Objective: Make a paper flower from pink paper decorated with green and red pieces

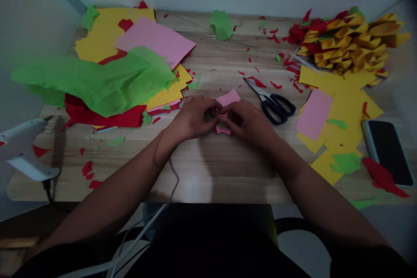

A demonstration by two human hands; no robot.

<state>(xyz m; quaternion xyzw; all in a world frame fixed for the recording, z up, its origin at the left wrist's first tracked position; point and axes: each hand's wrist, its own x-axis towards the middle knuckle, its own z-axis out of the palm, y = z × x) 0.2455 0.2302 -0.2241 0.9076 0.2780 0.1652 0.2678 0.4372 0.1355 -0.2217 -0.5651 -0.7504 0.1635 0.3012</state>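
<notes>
Both hands meet over a small piece of pink paper [230, 97] at the middle of the table. My left hand [197, 115] pinches its left side between thumb and fingers. From the right, my right hand [249, 119] has closed its fingertips on the same piece. The paper looks creased or folded, with its pointed ends showing above and below the fingers; its middle is partly hidden. Just right of my right hand lie scissors [273, 103] with dark blue handles, blades pointing up and left.
At left are green crepe paper [107, 80], a pink sheet [156, 41] and a white glue gun [28, 150]. At right lie folded yellow paper pieces [350, 45], a pink rectangle [315, 114] and a phone [387, 152]. Red and green scraps are scattered about. A cable [146, 230] runs below.
</notes>
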